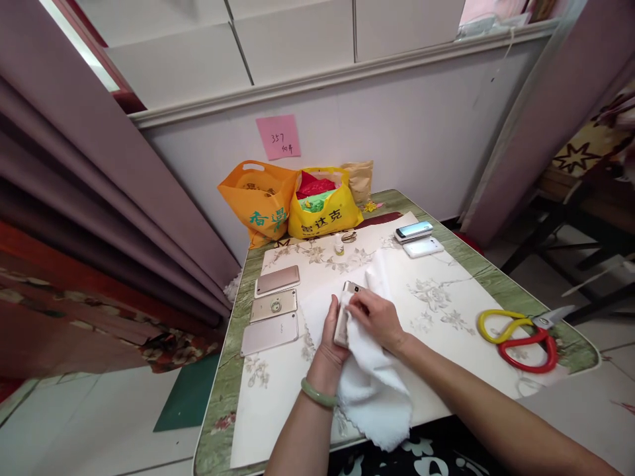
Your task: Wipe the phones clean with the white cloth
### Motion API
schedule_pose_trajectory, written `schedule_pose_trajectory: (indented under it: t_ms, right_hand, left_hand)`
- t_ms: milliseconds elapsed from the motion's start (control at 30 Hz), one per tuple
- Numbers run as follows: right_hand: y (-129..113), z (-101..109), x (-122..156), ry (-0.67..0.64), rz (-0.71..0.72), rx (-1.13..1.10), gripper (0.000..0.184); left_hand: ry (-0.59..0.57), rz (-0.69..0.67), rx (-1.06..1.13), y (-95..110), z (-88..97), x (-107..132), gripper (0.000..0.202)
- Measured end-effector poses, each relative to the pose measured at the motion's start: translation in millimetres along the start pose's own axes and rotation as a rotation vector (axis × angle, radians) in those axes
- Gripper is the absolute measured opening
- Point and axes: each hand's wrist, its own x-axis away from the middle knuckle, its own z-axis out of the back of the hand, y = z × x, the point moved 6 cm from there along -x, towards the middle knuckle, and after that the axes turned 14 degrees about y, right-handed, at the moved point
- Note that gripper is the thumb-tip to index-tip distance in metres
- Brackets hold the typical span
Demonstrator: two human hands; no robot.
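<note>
My left hand [333, 336] is closed around the edge of a gold smartphone [342, 325], whose back with the camera faces up. Bunched in my right hand [373, 316] is a white cloth [372, 383], pressed against the phone's back. The cloth hangs down over the near table edge, and part of it lies beyond the phone. To the left, a rose-gold phone [278, 280], a gold phone with a ring holder [265, 308] and a pinkish phone [270, 334] lie in a column. My fingers and the cloth hide part of the held phone.
Large scissors [528, 334] with yellow and red handles lie at the right. A dark-screened phone [414, 230] and a white phone [423, 248] are at the back right. An orange bag [262, 198], a yellow bag [325, 211] and a small bottle [338, 245] stand at the back.
</note>
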Motion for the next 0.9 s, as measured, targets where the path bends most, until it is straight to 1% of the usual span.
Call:
schedule_pose_trajectory:
  t_ms: [67,100,133,200,300,467,633,700,800,833,900]
  right_hand:
    - [13.6,4.1,-20.7,0.121,-0.141,0.041,0.019]
    - [18.0,4.9,-28.7,0.155,-0.192,0.05,0.019]
    - [20.7,4.6,-34.7,0.169,-0.221,0.049,0.019]
    - [22.7,2.8,-40.8,0.156,-0.236,0.031,0.02]
    - [24.7,3.5,-38.6,0.114,-0.223,0.022,0.022]
    - [30.5,11.5,-29.5,0.024,-0.197,0.03,0.024]
    - [39.0,19.7,-17.7,0.025,-0.22,0.058,0.025]
    - [44.6,21.8,-10.2,0.019,-0.248,0.079,0.026]
    - [54.6,26.9,-2.9,-0.006,-0.315,0.05,0.028]
    - [58.1,31.0,-3.4,0.01,-0.35,0.01,0.028]
    - [65.4,42.5,-9.2,0.093,-0.444,-0.109,0.03]
  left_hand:
    - [0.006,0.029,-0.006,-2.1,-2.4,2.5,0.048]
    - [0.015,0.033,-0.003,-2.6,-2.3,3.3,0.046]
    - [0.026,0.028,0.004,-2.6,-1.4,3.7,0.042]
    - [0.057,0.005,0.009,-1.8,2.0,3.6,0.032]
    - [0.081,-0.01,-0.023,-1.6,5.8,2.5,0.025]
    - [0.106,-0.108,-0.05,4.8,6.5,0.7,0.022]
    - [0.147,-0.034,-0.078,2.6,12.1,-2.1,0.028]
    - [0.122,-0.033,-0.07,3.9,12.1,-1.9,0.033]
    - [-0.003,-0.047,-0.02,7.7,4.3,0.6,0.046]
    - [-0.049,-0.052,0.001,9.1,0.7,1.6,0.05]
    - [-0.103,-0.055,0.034,10.6,-5.2,2.2,0.054]
